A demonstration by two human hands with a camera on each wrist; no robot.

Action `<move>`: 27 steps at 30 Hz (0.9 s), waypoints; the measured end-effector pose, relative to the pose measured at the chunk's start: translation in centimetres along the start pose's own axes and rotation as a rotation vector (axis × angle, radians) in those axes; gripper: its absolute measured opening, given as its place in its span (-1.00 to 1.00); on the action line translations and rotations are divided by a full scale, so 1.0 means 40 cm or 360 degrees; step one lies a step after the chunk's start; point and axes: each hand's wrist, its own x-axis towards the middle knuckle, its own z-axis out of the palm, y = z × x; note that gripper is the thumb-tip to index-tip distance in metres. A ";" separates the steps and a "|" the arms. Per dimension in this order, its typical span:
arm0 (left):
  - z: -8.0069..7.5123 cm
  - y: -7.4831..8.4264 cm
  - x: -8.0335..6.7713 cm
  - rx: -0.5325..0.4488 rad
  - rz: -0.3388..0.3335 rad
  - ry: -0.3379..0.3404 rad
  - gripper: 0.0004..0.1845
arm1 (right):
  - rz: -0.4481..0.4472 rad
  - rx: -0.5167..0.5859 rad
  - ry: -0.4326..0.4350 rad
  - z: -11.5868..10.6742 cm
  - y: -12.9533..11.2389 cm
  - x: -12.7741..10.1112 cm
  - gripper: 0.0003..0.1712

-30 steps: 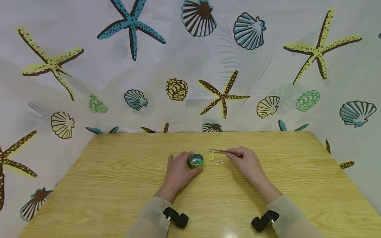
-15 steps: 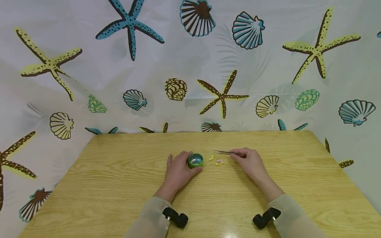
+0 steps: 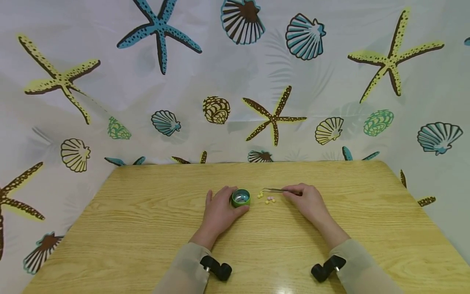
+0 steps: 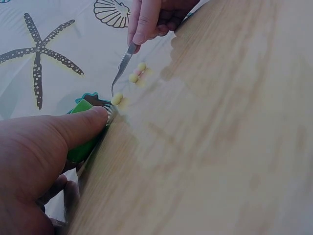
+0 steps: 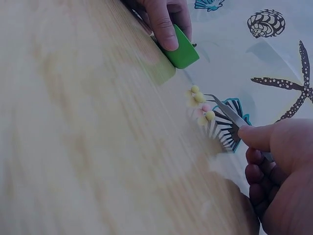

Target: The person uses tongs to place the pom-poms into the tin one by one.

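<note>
Two hands over wood-grain tabletop (image 3: 147, 228). Right hand (image 3: 307, 203): thumb and fingers pinch bent-tip tweezers (image 5: 231, 113); long axis runs roughly three to nine o'clock in head view, tip toward nine, hooked downward. Tip just beside yellow balls (image 4: 117, 99); contact cannot be told. Second small cluster, with pink ball (image 5: 206, 107), lies at about four o'clock from the first. Left hand (image 3: 220, 209): thumb and fingers curled round green cup (image 3: 240, 205), mouth up, at nine o'clock from both clusters.
</note>
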 end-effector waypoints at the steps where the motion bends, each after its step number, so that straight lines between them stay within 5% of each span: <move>1: 0.000 0.000 0.000 0.0002 0.0000 0.0000 -0.27 | -0.0005 -0.0002 0.0002 0.000 0.000 0.000 -0.76; 27: -0.004 0.007 -0.002 -0.0004 -0.0008 -0.0006 -0.25 | 0.0032 0.0050 0.0013 0.001 0.000 -0.002 -0.72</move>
